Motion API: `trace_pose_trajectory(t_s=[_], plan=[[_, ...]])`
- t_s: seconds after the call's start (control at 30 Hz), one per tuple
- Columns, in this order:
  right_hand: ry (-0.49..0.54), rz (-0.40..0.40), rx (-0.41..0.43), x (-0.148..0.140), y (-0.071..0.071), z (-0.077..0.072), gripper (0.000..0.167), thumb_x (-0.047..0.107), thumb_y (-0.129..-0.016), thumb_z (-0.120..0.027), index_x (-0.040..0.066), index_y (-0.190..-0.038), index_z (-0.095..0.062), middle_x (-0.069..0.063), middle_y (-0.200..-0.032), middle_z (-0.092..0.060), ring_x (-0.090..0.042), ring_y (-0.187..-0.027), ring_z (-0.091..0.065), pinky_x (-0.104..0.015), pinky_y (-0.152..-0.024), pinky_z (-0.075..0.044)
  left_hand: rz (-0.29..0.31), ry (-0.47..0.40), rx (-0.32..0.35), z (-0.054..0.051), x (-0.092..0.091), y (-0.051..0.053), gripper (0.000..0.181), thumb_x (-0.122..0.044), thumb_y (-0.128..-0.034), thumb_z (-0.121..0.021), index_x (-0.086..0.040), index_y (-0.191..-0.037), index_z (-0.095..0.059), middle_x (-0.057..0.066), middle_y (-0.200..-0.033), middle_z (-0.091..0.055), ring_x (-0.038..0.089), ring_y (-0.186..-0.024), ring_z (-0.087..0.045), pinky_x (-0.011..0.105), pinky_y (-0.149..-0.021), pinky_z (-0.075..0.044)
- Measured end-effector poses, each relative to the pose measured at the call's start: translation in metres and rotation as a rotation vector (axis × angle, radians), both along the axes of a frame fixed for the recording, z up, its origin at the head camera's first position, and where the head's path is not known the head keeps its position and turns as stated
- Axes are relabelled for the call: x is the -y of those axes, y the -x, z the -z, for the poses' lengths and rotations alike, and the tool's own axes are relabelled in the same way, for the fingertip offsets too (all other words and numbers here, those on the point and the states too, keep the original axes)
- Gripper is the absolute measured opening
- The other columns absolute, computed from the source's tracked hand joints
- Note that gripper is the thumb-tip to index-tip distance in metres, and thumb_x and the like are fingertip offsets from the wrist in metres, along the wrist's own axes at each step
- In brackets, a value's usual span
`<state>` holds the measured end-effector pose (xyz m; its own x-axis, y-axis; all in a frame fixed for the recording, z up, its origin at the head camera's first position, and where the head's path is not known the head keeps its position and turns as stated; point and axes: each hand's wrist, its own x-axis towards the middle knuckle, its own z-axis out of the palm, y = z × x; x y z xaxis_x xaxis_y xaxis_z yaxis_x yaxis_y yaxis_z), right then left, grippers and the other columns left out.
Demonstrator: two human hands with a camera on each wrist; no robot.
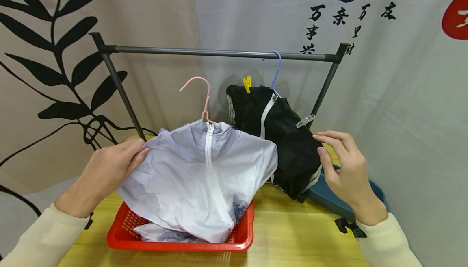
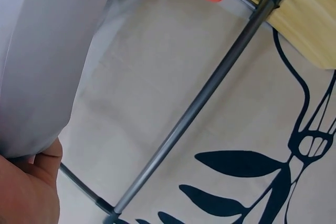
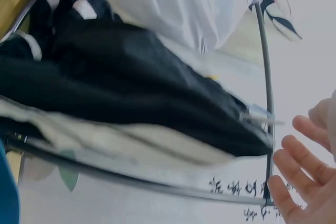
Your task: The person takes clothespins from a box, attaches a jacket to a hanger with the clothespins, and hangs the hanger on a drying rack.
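My left hand (image 1: pixel 113 167) pinches the shoulder edge of a pale lavender-white zip jacket (image 1: pixel 175 165). A pink hanger (image 1: pixel 207 96) sticks up from the jacket's collar, its hook off the rail. In the left wrist view the fingers of my left hand (image 2: pixel 37 187) grip the pale fabric (image 2: pixel 42 61). My right hand (image 1: pixel 345 169) has loosely bent, spread fingers beside a black jacket (image 1: pixel 292 149). The right wrist view shows that hand (image 3: pixel 307 174) apart from the black cloth (image 3: pixel 142 82). A blue hanger (image 1: pixel 276 72) hangs the black jacket from the rail.
A dark metal rack with a rail (image 1: pixel 190 51) stands behind the jackets. A red basket (image 1: pixel 175 246) with crumpled clothing sits below on the wooden table (image 1: pixel 292 234). Yellow (image 1: pixel 247 84) and clear (image 1: pixel 305 120) clips grip the black jacket. At right is a blue basin (image 1: pixel 329 196).
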<state>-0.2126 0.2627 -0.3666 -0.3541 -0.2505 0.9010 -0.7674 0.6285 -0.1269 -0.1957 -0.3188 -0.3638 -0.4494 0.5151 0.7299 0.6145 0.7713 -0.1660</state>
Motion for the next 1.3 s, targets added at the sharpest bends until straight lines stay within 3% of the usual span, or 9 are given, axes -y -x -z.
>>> trace_pose_trajectory(t_s=[0.07, 0.13, 0.27, 0.47, 0.67, 0.77, 1.0, 1.13, 1.3], plan=[[0.016, 0.016, 0.016, -0.009, 0.002, 0.0, 0.032, 0.018, -0.118, -0.065, -0.005, -0.135, -0.08, -0.03, -0.133, -0.075, -0.036, -0.12, -0.072, -0.01, -0.12, -0.043, 0.003, -0.005, -0.007, 0.0, 0.001, 0.0, 0.056, -0.053, -0.1273, -0.039, -0.011, -0.094, -0.056, -0.007, -0.076, -0.037, 0.0, -0.061, -0.03, 0.017, -0.05, -0.031], [0.033, 0.038, 0.039, -0.019, 0.004, 0.001, 0.028, 0.01, -0.114, -0.068, -0.004, -0.135, -0.08, -0.029, -0.132, -0.075, -0.017, -0.124, -0.072, -0.009, -0.117, -0.042, 0.001, -0.005, -0.016, 0.0, 0.001, 0.0, 0.056, -0.053, -0.1273, -0.039, -0.011, -0.094, -0.056, -0.006, -0.075, -0.037, 0.0, -0.061, -0.03, 0.017, -0.05, -0.031], [0.048, 0.093, 0.102, -0.041, 0.009, 0.004, 0.03, 0.0, -0.109, -0.071, -0.002, -0.137, -0.08, -0.027, -0.133, -0.076, 0.014, -0.131, -0.057, -0.008, -0.112, -0.04, 0.002, -0.005, -0.014, 0.0, 0.003, -0.001, 0.056, -0.053, -0.1272, -0.039, -0.01, -0.095, -0.057, -0.007, -0.075, -0.037, 0.0, -0.061, -0.031, 0.017, -0.05, -0.034], [-0.011, 0.178, 0.202, -0.071, 0.015, 0.012, 0.031, -0.003, -0.108, -0.073, 0.001, -0.139, -0.08, -0.022, -0.132, -0.077, 0.009, -0.116, -0.058, -0.004, -0.109, -0.038, -0.008, -0.008, -0.012, 0.001, 0.005, -0.003, 0.056, -0.053, -0.127, -0.04, -0.01, -0.096, -0.059, -0.006, -0.076, -0.042, 0.001, -0.06, -0.037, 0.019, -0.049, -0.04], [-0.102, 0.204, 0.316, -0.102, 0.025, 0.026, 0.033, -0.003, -0.108, -0.074, 0.004, -0.14, -0.079, -0.018, -0.13, -0.077, 0.027, -0.117, -0.048, 0.002, -0.101, -0.04, -0.015, -0.008, -0.019, 0.002, 0.006, -0.003, 0.056, -0.052, -0.1272, -0.04, -0.01, -0.096, -0.058, -0.006, -0.076, -0.044, 0.002, -0.059, -0.039, 0.02, -0.048, -0.04], [-0.165, 0.235, 0.405, -0.116, 0.029, 0.033, 0.031, 0.002, -0.111, -0.074, 0.007, -0.141, -0.079, -0.017, -0.129, -0.077, 0.023, -0.111, -0.052, 0.002, -0.094, -0.043, -0.012, -0.007, -0.02, 0.003, 0.007, -0.003, 0.056, -0.053, -0.1271, -0.04, -0.009, -0.096, -0.059, -0.006, -0.076, -0.044, 0.003, -0.059, -0.04, 0.02, -0.048, -0.041], [-0.354, 0.264, 0.659, -0.135, 0.038, 0.052, 0.02, 0.01, -0.116, -0.071, 0.005, -0.132, -0.081, -0.017, -0.122, -0.079, -0.029, -0.097, -0.079, -0.027, -0.081, -0.064, -0.007, -0.003, -0.016, 0.005, 0.007, -0.004, 0.056, -0.053, -0.1269, -0.04, -0.01, -0.097, -0.059, -0.006, -0.075, -0.042, 0.002, -0.058, -0.039, 0.02, -0.048, -0.042], [-0.441, 0.258, 0.745, -0.142, 0.045, 0.063, 0.017, 0.01, -0.114, -0.074, 0.005, -0.128, -0.082, -0.012, -0.116, -0.08, -0.025, -0.094, -0.079, -0.038, -0.08, -0.066, -0.006, 0.002, -0.013, 0.006, 0.007, -0.003, 0.056, -0.053, -0.127, -0.04, -0.01, -0.096, -0.058, -0.006, -0.075, -0.04, 0.002, -0.059, -0.036, 0.019, -0.049, -0.04], [-0.535, 0.241, 0.823, -0.15, 0.052, 0.072, 0.012, 0.005, -0.111, -0.077, 0.003, -0.121, -0.083, -0.005, -0.109, -0.082, -0.011, -0.088, -0.073, -0.037, -0.076, -0.064, -0.006, -0.008, -0.008, 0.006, 0.007, -0.004, 0.056, -0.053, -0.1269, -0.04, -0.01, -0.095, -0.057, -0.006, -0.075, -0.038, 0.002, -0.059, -0.036, 0.019, -0.049, -0.038]])
